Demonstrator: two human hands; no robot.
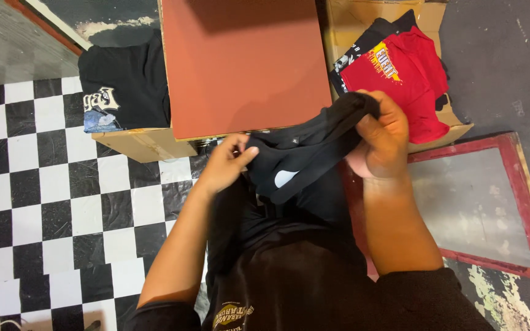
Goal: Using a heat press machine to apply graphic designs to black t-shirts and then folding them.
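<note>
We are pinching the black garment (305,147) in the left hand (225,162) and right hand (383,132); its unsupported middle is risking slipping toward the checkered floor (44,202).

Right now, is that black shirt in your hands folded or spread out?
Neither: the black shirt is bunched between left hand and right hand.

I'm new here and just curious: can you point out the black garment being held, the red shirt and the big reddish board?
black garment (302,156), head view, on its bunched middle.
red shirt (409,83), head view, on its plain chest.
reddish board (240,61), head view, on its flat face.
</note>
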